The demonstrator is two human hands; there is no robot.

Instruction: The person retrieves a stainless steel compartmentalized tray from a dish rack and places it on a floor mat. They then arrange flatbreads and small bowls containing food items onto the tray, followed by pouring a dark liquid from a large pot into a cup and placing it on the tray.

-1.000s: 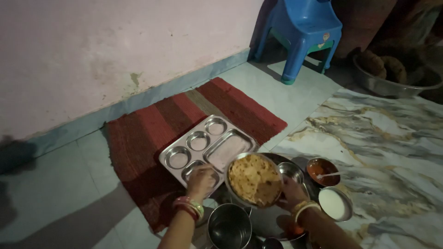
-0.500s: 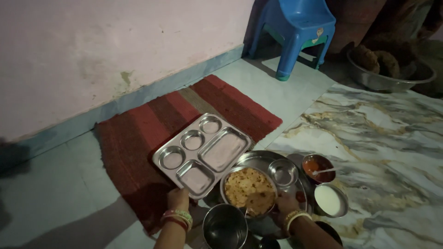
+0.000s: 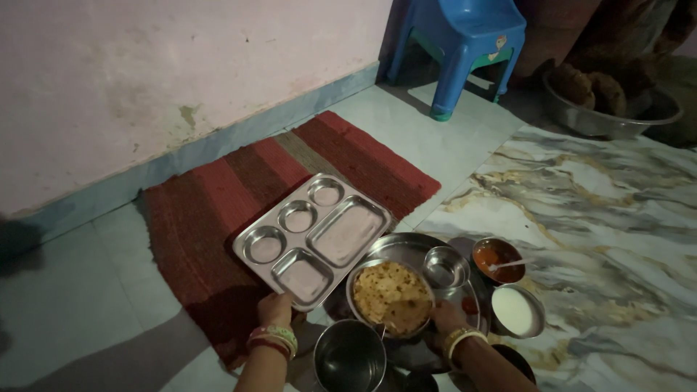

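Head view, looking down at a tiled floor (image 3: 87,305) beside a pink wall (image 3: 145,80). A red and brown striped woven mat (image 3: 218,196) lies along the wall's grey-blue skirting. On the mat rests a rectangular stainless-steel compartment tray (image 3: 312,239) with five empty wells, set at an angle. The left hand (image 3: 274,308), its wrist ringed with coloured bangles, grips the tray's near edge, fingers closed on the rim. Just right of the wrist stands an empty round steel pot (image 3: 350,359), near the bottom of the frame. Right of the tray, a large round steel plate (image 3: 406,247) touches or overlaps the tray's corner; which of the two cannot be told. It carries a shallow steel dish of golden flatbreads (image 3: 392,296) and a small empty steel bowl (image 3: 444,267). The right hand (image 3: 446,318), also bangled, lies against the near right rim of the flatbread dish; whether it grasps the rim cannot be told. Farther right, on the marbled grey and gold floor covering (image 3: 602,239), sit a small bowl of orange-red sauce with a spoon (image 3: 498,260) and a small bowl of white liquid (image 3: 517,312). At the top stand a blue plastic chair (image 3: 465,43) and a wide steel basin (image 3: 617,109).
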